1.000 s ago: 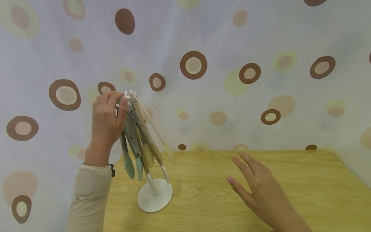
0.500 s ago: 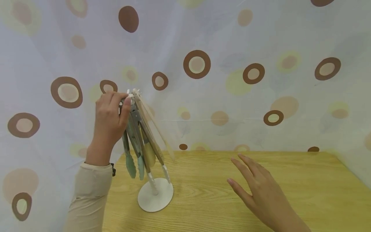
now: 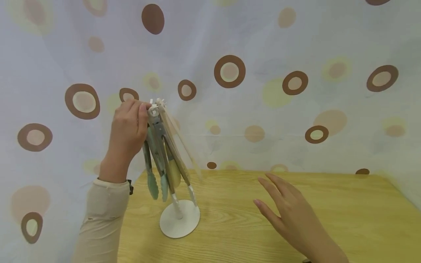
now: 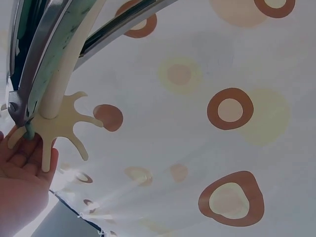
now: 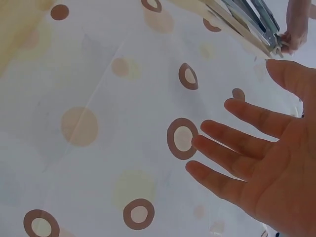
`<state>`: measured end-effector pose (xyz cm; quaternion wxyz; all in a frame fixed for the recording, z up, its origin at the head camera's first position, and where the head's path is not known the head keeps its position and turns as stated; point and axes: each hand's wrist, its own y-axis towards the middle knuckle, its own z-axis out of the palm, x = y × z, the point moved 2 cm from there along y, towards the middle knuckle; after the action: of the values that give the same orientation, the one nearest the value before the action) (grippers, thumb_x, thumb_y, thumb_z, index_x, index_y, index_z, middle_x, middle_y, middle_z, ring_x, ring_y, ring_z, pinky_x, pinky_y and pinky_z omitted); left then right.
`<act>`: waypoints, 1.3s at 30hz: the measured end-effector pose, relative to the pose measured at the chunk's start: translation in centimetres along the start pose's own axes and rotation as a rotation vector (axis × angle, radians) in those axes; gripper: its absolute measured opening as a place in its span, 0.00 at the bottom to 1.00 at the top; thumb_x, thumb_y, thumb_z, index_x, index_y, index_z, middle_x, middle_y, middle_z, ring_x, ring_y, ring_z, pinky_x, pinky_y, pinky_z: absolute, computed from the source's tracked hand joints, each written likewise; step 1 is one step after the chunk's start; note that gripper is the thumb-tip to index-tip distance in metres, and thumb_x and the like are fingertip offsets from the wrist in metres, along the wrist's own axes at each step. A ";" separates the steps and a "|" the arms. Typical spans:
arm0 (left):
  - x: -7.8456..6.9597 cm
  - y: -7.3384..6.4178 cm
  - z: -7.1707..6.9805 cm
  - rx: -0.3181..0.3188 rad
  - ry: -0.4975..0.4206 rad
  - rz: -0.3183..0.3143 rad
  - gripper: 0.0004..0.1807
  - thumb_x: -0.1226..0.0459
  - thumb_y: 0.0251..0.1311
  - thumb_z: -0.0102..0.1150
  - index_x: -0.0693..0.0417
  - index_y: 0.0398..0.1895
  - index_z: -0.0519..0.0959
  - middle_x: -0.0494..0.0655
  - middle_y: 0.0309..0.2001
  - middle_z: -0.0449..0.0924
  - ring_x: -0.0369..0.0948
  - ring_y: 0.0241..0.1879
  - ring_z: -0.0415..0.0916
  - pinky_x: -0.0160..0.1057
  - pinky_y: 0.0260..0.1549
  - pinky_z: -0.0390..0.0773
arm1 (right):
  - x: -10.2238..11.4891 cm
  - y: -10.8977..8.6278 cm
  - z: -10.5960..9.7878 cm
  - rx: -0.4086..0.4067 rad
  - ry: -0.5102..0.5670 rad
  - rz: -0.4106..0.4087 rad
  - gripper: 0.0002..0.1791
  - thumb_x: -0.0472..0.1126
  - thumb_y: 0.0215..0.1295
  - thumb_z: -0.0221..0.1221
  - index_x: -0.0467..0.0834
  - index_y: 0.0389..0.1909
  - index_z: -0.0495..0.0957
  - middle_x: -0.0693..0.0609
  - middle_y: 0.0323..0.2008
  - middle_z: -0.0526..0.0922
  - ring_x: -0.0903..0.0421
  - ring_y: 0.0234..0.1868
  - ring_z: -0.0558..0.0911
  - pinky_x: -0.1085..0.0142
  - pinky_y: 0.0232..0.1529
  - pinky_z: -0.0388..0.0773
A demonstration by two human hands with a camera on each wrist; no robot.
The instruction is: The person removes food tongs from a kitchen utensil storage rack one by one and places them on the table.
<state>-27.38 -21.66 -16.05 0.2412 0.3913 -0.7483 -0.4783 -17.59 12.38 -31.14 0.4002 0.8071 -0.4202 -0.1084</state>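
The person's left hand [image 3: 128, 122] was up high on the left, at the top of a white stand [image 3: 169, 224]. The thumb and fingers were pinched together on the top end of the green tongs [image 3: 157, 157]. I could not tell how hard they squeezed. The tongs hung down beside the stand, with their two green tips spread apart, above the table [image 3: 236, 226].

The stand stood at the left of the table on its flat, round foot. From the left wrist, its top [image 4: 57, 126] looked like a star with bendy hooks, and the fingers were right by one hook.

More tools hung close together, just to the right of the green tongs. One was a pair of tongs with white tips [image 3: 177, 160]. I saw something yellow [image 3: 175, 175] between its legs. A thin pale tool [image 3: 185, 143] leaned out to the right.

The right hand [image 3: 292, 208] was on the near right side, over the table and well apart from the stand. Its fingers were straight and spread apart.

Behind it all hung a white cloth [image 3: 197, 44] with brown, pink and yellow spots.
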 end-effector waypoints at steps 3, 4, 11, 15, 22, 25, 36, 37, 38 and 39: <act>-0.1 0.1 0.0 0.010 0.000 -0.015 0.17 0.66 0.72 0.39 0.70 0.41 0.78 0.62 0.37 0.74 0.58 0.40 0.70 0.58 0.47 0.67 | 0.2 0.6 0.3 0.002 0.017 -0.019 0.28 0.48 0.65 0.60 0.41 0.63 0.71 0.41 0.61 0.72 0.39 0.57 0.75 0.42 0.52 0.71; -0.1 0.1 0.0 0.008 -0.002 -0.018 0.17 0.66 0.72 0.39 0.69 0.41 0.78 0.62 0.37 0.74 0.58 0.40 0.70 0.58 0.47 0.67 | 0.2 0.9 0.5 0.004 0.022 -0.028 0.28 0.48 0.66 0.60 0.41 0.63 0.70 0.42 0.61 0.72 0.40 0.57 0.75 0.43 0.52 0.72; -0.1 0.1 0.1 -0.003 -0.017 -0.022 0.17 0.68 0.72 0.39 0.69 0.41 0.78 0.62 0.38 0.74 0.58 0.41 0.71 0.58 0.47 0.67 | 0.1 2.5 2.2 0.017 0.079 -0.102 0.28 0.45 0.67 0.58 0.39 0.65 0.67 0.41 0.60 0.73 0.42 0.58 0.74 0.45 0.53 0.72; 0.0 0.1 0.3 -0.001 -0.016 -0.018 0.17 0.67 0.72 0.39 0.69 0.41 0.78 0.62 0.38 0.74 0.58 0.42 0.71 0.58 0.47 0.66 | -0.2 3.2 3.3 0.012 0.100 -0.132 0.28 0.44 0.68 0.58 0.39 0.65 0.68 0.41 0.59 0.73 0.43 0.58 0.75 0.46 0.52 0.73; 0.1 0.0 0.3 0.000 -0.012 -0.018 0.17 0.66 0.72 0.38 0.69 0.41 0.78 0.62 0.38 0.74 0.58 0.42 0.70 0.58 0.48 0.66 | -0.3 4.6 4.9 0.014 0.139 -0.142 0.27 0.41 0.67 0.59 0.39 0.66 0.67 0.41 0.59 0.73 0.44 0.58 0.75 0.48 0.52 0.74; 0.1 -0.1 0.2 -0.003 -0.008 -0.020 0.17 0.66 0.72 0.38 0.70 0.41 0.78 0.62 0.38 0.74 0.58 0.42 0.70 0.58 0.49 0.66 | -0.2 5.3 5.6 0.037 0.163 -0.131 0.28 0.39 0.66 0.60 0.39 0.66 0.67 0.41 0.59 0.73 0.44 0.58 0.74 0.49 0.53 0.74; 0.0 -0.1 0.4 -0.018 -0.005 -0.030 0.17 0.67 0.72 0.38 0.68 0.41 0.78 0.61 0.38 0.74 0.57 0.40 0.70 0.57 0.45 0.66 | 0.9 7.9 8.3 0.107 0.265 -0.105 0.27 0.41 0.70 0.55 0.40 0.67 0.65 0.43 0.61 0.72 0.46 0.62 0.72 0.52 0.58 0.72; 0.0 -0.1 0.4 -0.020 -0.004 -0.029 0.17 0.67 0.72 0.38 0.68 0.41 0.78 0.61 0.38 0.74 0.57 0.40 0.70 0.57 0.45 0.66 | 0.9 8.1 8.6 0.113 0.274 -0.103 0.27 0.41 0.70 0.55 0.39 0.67 0.64 0.43 0.62 0.72 0.46 0.62 0.72 0.52 0.58 0.71; 0.0 -0.1 0.4 -0.022 -0.004 -0.028 0.16 0.67 0.72 0.38 0.68 0.41 0.78 0.61 0.37 0.74 0.57 0.39 0.70 0.57 0.45 0.66 | 1.0 8.3 8.8 0.119 0.290 -0.097 0.27 0.41 0.71 0.55 0.39 0.68 0.64 0.44 0.60 0.72 0.46 0.62 0.72 0.52 0.58 0.71; 0.0 -0.1 0.4 -0.024 -0.004 -0.026 0.16 0.67 0.72 0.38 0.68 0.40 0.78 0.61 0.37 0.74 0.57 0.39 0.70 0.57 0.45 0.66 | 1.0 8.6 9.0 0.128 0.306 -0.090 0.27 0.41 0.71 0.54 0.39 0.68 0.64 0.44 0.59 0.73 0.46 0.62 0.72 0.52 0.59 0.70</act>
<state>-27.64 -21.43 -16.32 0.2380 0.3972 -0.7379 -0.4910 -26.63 3.80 -30.56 0.4022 0.8560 -0.3239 0.0251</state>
